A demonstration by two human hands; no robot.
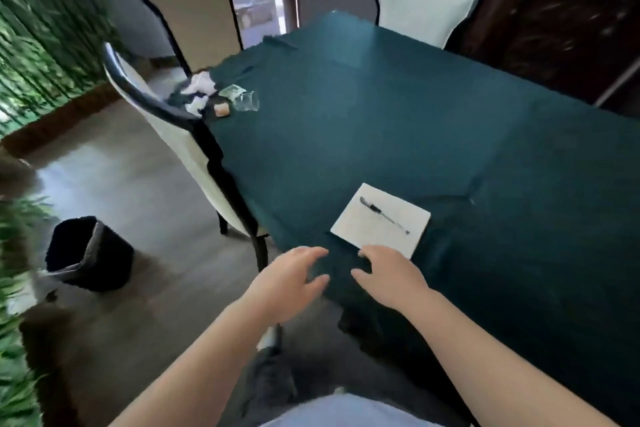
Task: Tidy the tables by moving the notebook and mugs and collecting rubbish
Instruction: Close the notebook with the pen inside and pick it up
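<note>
A white notebook (pixel 375 224) lies near the front corner of the table under a dark green cloth (pixel 398 121), with a black pen (pixel 382 214) across it. My right hand (pixel 388 279) hovers open just in front of the notebook's near edge, fingertips almost at it. My left hand (pixel 289 282) is open beside it, over the table's corner. At the far left corner lie crumpled white tissues (pixel 201 83), a clear glass cup (pixel 246 101) on its side, a small wrapper (pixel 232 91) and an orange scrap (pixel 221 110). No mugs are in view.
A black waste bin (pixel 88 253) with a liner stands on the floor at left. Three chairs sit around the table: one at the left side (pixel 173 135), two at the far end (pixel 188 7) (pixel 422 0). Green plants line the left edge; a dark cabinet (pixel 554 21) stands right.
</note>
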